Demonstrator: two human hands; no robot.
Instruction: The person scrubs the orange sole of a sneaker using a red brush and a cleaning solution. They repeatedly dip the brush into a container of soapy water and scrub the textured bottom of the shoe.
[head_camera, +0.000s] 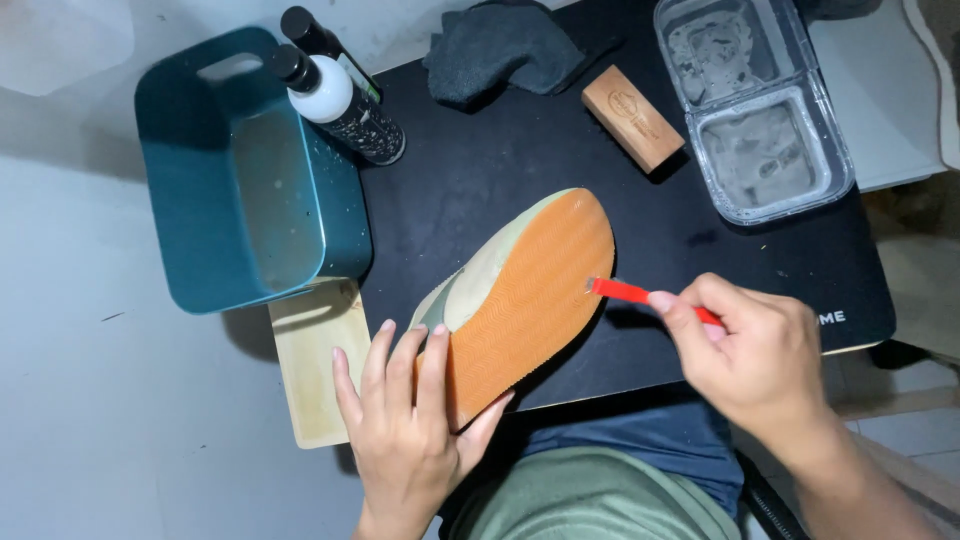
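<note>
Shoe (520, 300) between basin (240, 190) and tray (760, 110)

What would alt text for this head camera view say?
A left hand holds a shoe sole-up over a black mat while the right hand presses a small red brush to the orange sole; a teal basin stands alongside.
</note>
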